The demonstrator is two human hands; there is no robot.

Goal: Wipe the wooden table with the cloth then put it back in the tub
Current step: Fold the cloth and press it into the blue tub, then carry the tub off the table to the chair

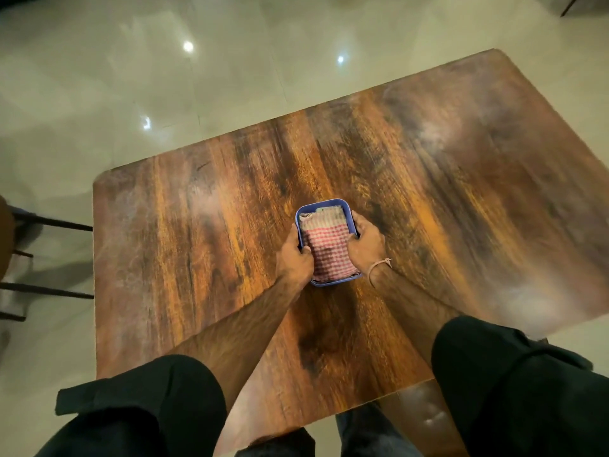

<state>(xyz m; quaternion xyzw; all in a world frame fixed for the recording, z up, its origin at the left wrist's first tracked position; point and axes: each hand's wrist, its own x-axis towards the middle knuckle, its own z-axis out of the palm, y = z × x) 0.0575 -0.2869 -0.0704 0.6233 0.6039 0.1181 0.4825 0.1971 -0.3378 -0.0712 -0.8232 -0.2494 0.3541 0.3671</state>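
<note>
Cloth: the red-and-white checked cloth (329, 252) lies folded inside the tub and fills it; its far end looks paler and faded, and blur hides the pattern there.
Tub: a small blue tub (321, 203) stands near the middle of the worktop; only its far rim and a strip of the near rim show, and its floor is hidden under the cloth.
Left hand: the left hand (293, 255) grips the tub's left wall, its fingers curled over the rim; their tips reach the cloth's edge, and the wall beneath is covered.
Right hand: the right hand (367, 242) grips the tub's right wall in the same way, with its thumb over the rim against the cloth; its other fingers are hard to make out.
Wrist band: a thin pale band (380, 263) circles the right wrist.
Sleeves: the black left sleeve (148, 407) and right sleeve (510, 374) cover the worktop's near edge in part.
Worktop: the dark streaked wooden worktop (445, 192) is smeared by motion blur, with pale hazy patches.
Floor: the glossy pale tiled floor (99, 77) carries light reflections.
Chair: dark chair legs (46, 222) stand at the left, the rest cut off by the frame's edge.
</note>
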